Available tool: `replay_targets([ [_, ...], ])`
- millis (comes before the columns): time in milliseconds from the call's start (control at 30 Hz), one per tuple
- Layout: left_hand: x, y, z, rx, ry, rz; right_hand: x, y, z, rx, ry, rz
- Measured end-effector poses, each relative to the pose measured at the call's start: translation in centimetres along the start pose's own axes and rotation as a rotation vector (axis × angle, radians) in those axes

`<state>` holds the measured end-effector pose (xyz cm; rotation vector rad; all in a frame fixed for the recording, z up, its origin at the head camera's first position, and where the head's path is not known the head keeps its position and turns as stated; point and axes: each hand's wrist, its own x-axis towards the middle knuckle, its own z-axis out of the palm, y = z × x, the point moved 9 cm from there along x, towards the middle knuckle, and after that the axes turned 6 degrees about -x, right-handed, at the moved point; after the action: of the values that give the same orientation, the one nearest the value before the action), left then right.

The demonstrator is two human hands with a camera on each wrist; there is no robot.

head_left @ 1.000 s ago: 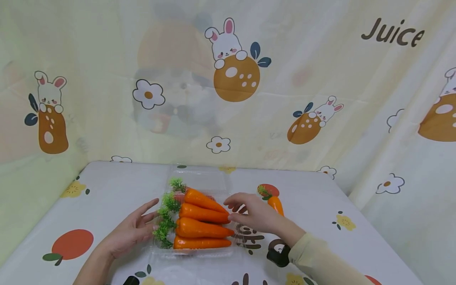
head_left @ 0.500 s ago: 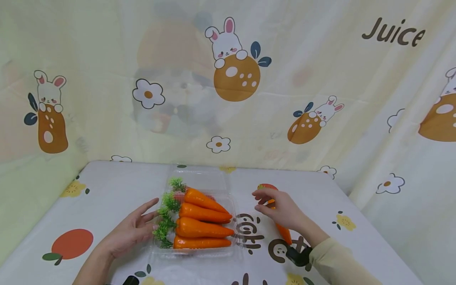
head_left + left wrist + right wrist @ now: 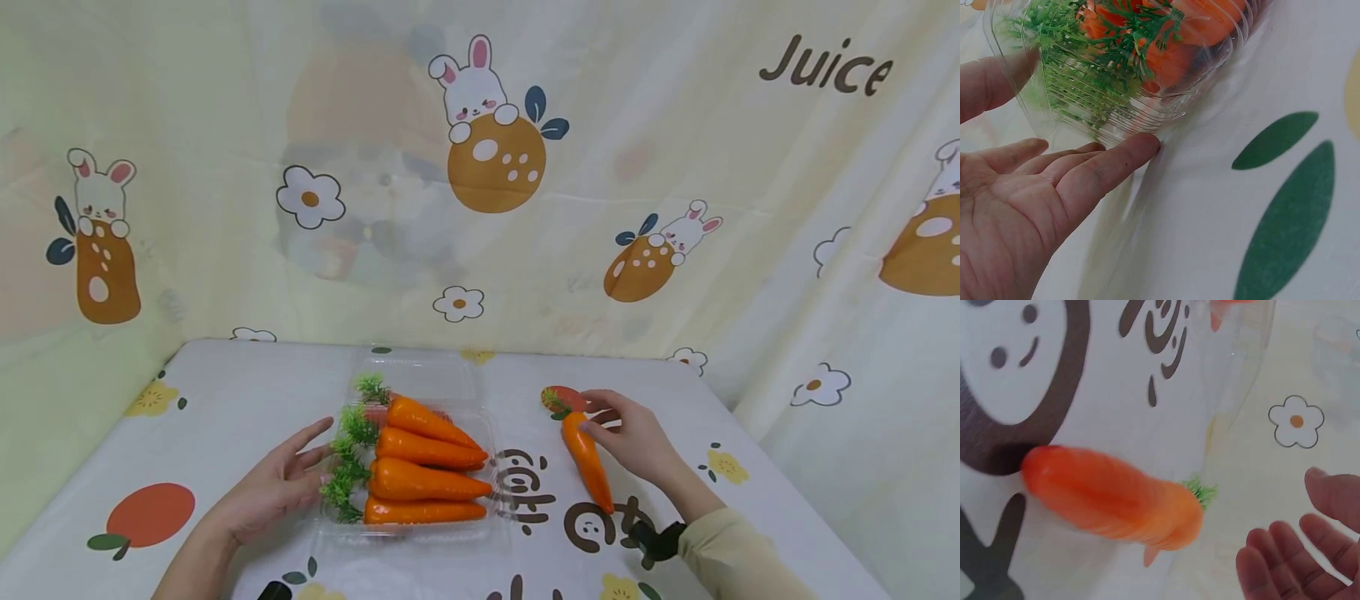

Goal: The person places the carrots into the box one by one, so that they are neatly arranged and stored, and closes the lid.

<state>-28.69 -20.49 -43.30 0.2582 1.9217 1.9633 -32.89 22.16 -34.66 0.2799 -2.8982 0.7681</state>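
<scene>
Several orange toy carrots [image 3: 431, 481] with green leafy tops [image 3: 358, 427] lie side by side in a clear plastic box [image 3: 498, 442]. My left hand [image 3: 270, 483] is at the box's left side. In the left wrist view, my left fingertips [image 3: 1144, 145] rest against the ribbed plastic wall, fingers extended. A single carrot [image 3: 588, 467] lies on the table right of the box, its leaves pointing away from me. My right hand [image 3: 630, 433] hovers at its right, fingers loosely bent. In the right wrist view, a gap separates that hand from the carrot [image 3: 1116, 497].
The box's transparent lid [image 3: 420, 375] is folded back behind it, flat on the table. A white cloth [image 3: 247, 383] with printed fruit and flowers covers the table. A patterned curtain [image 3: 360, 275] hangs along the back and sides.
My right hand has moved right, from the carrot tips in the box over to the single carrot's right side. The left hand and the box have stayed put.
</scene>
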Motion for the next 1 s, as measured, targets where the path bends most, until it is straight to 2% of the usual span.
replay_targets([
  [233,-0.1,0.0,-0.1,0.016,0.007,0.002,-0.6,1.6,0.7,-0.023,-0.029,0.096],
  [700,-0.1,0.2,0.0,0.004,-0.004,0.009,-0.6,3.4,2.5,-0.082,-0.097,0.213],
  [1000,0.0,0.2,0.1,-0.028,-0.016,0.016,-0.6,3.7,3.7,-0.093,-0.117,0.236],
])
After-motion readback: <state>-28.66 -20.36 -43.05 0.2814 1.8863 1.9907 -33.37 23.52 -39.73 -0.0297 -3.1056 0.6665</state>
